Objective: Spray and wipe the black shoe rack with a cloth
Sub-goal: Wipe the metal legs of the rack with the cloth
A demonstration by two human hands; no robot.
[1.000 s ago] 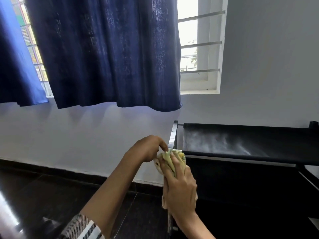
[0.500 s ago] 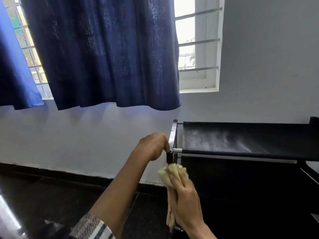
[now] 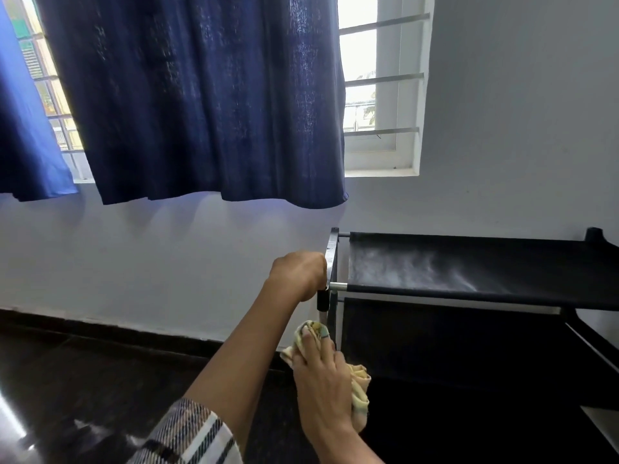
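- Black fabric on the rack's [image 3: 469, 262] top shelf is showing a pale misty film, most likely spray waiting to be wiped.
- Your left hand [image 3: 298, 272] is clenching the rack's front-left corner post, bracing the frame against the wall side.
- Your right hand [image 3: 323, 376] is grasping the yellow cloth [image 3: 360, 390], bunched in a wad, and pressing it to the same post just below the left hand.
- No spray bottle is showing in this view.
- Risk, as I judge it: the rack is looking light, so hard rubbing on the post could be tipping or sliding it if your left grip is loosening.
- The wadded cloth could be slipping round the thin post and missing its far side.
- The film on the shelf may be drying into streaks while you are working the post.
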